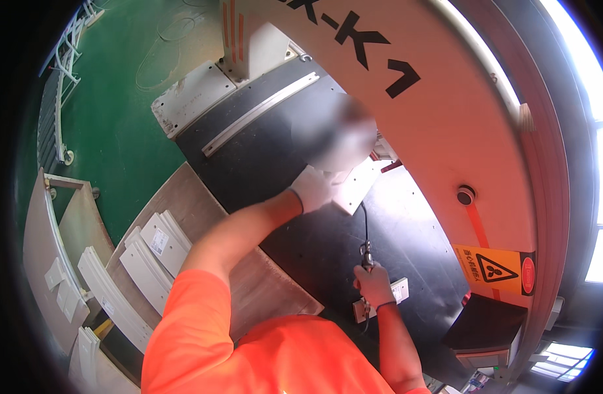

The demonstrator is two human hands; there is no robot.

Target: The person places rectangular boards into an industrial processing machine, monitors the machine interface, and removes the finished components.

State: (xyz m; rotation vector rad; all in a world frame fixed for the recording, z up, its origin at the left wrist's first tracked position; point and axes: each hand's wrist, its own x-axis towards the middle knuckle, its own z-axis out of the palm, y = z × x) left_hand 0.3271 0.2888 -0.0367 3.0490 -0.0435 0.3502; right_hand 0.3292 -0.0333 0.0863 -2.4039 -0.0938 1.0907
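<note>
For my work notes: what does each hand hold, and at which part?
The left hand, in a white glove, grips the flat white plate at its near edge. The right hand holds the slim metal hose tool at its handle.

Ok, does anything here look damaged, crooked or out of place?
The pale floor plate at the machine's foot looks scuffed and chipped along its edges. Loose cable lies looped on the green floor. Nothing else stands out; a blurred patch hides part of the centre.
</note>
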